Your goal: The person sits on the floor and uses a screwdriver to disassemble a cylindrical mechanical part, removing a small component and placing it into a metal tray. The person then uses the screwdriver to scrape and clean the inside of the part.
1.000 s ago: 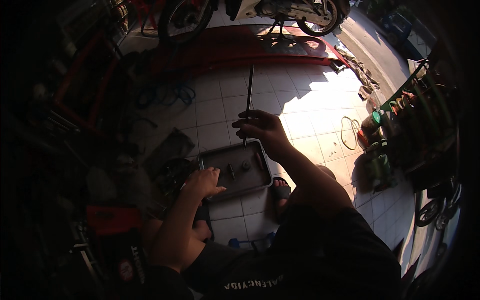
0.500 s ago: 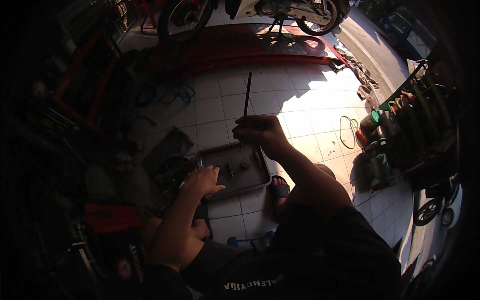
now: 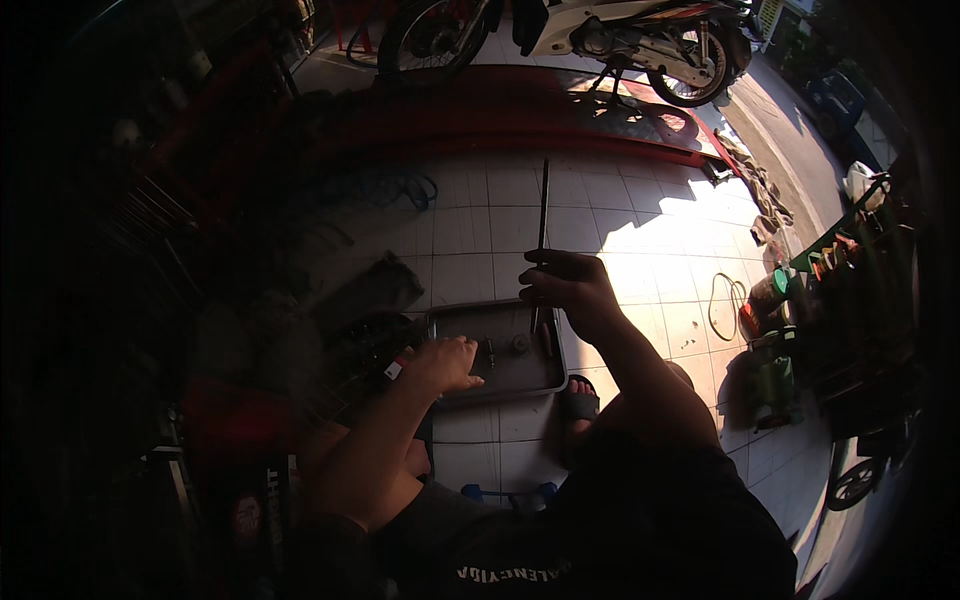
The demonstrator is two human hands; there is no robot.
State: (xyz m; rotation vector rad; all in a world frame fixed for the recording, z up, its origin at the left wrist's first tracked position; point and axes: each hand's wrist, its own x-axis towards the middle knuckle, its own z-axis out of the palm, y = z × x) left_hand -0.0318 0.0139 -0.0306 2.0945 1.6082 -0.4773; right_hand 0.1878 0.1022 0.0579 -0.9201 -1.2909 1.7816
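Note:
My right hand point(image 3: 572, 287) is closed around a long thin dark rod point(image 3: 544, 205), which stands nearly upright with its lower end over a grey rectangular tray point(image 3: 500, 394). The tray rests on the floor in front of me. Inside it lie a small metal part point(image 3: 490, 353), a round metal piece point(image 3: 519, 343) and a reddish-brown strip point(image 3: 547, 338). Over the tray's left side, my left hand point(image 3: 444, 366) has its thumb spread from the fingers. Nothing shows in that hand, though its underside is hidden.
A small white-and-red object point(image 3: 394, 369) is beside my left wrist. Beyond the tray, a motorcycle point(image 3: 610, 40) stands on a red platform point(image 3: 420, 130). Blue hose point(image 3: 425, 190) lies left, a loop of cord point(image 3: 727, 305) right, near a crowded rack point(image 3: 850, 280). Deep shadow covers the left.
The whole view has shifted, with the scene now further right and lower. The rod in my right hand stands a little more upright. My left hand stays over the tray's left side.

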